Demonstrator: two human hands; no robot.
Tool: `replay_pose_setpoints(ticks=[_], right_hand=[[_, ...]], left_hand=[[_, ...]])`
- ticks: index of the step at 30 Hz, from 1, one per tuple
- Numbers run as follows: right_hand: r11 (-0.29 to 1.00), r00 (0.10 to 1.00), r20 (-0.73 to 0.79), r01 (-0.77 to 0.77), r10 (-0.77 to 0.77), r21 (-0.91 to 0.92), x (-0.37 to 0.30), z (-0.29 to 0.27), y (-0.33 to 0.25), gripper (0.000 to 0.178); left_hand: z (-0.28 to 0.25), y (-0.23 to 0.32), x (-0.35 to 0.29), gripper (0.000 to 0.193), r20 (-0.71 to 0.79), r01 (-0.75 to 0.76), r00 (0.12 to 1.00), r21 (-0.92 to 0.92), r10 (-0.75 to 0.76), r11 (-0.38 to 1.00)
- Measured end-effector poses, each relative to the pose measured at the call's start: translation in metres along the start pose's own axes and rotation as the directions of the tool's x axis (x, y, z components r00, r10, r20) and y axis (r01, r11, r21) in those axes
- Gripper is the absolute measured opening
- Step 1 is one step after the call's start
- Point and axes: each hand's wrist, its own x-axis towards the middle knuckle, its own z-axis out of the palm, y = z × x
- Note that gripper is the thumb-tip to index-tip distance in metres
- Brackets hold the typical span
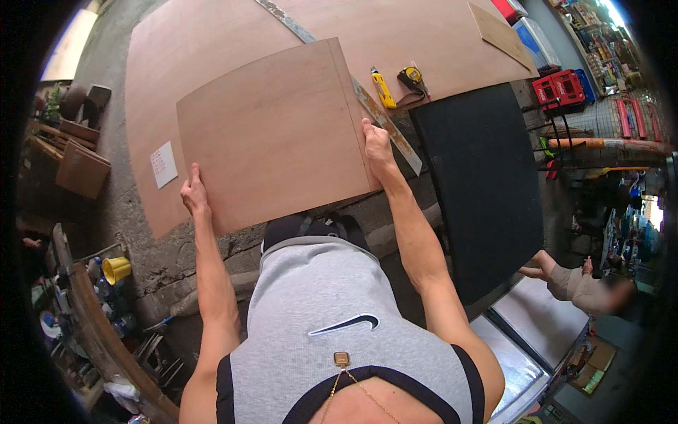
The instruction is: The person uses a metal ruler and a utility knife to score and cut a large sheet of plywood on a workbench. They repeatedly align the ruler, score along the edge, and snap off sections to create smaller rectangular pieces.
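A rectangular panel of thin brown plywood (272, 134) is held up in front of me, over a much larger plywood sheet (205, 35). My left hand (195, 192) grips its left edge near the lower corner, thumb on the face. On the opposite edge, my right hand (378, 147) is closed with the thumb on top. A pencil-like line runs near the panel's right edge. Under the panel lies a long, worn metal straightedge (395, 134), its middle hidden. A yellow utility knife (383, 87) and a yellow-black tape measure (410, 78) rest right of the panel.
A small white paper with red writing (164, 165) lies at left on the sheet. A smaller plywood piece (501, 37) is at the far right. A black board (484, 184) stands close on my right. Red crates (559, 90) and another person (590, 286) are beyond it.
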Motion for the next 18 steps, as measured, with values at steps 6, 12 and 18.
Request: replay_pose_setpoints(ticks=[6, 12, 18], right_hand=[[0.963, 0.993, 0.095, -0.096, 0.074, 0.253, -0.084, -0.004, -0.033, 0.047], [0.948, 0.987, 0.134, -0.121, 0.084, 0.295, -0.12, -0.001, -0.046, 0.046], [0.875, 0.95, 0.277, -0.251, 0.142, 0.413, -0.134, 0.032, -0.042, 0.042]], left_hand=[[-0.035, -0.019, -0.036, 0.067, -0.078, -0.129, 0.989, -0.071, 0.124, 0.989], [-0.06, -0.024, -0.05, 0.067, -0.072, -0.145, 0.988, -0.09, 0.139, 0.985], [-0.083, -0.027, -0.041, 0.062, 0.008, -0.097, 0.995, -0.159, 0.1, 0.982]])
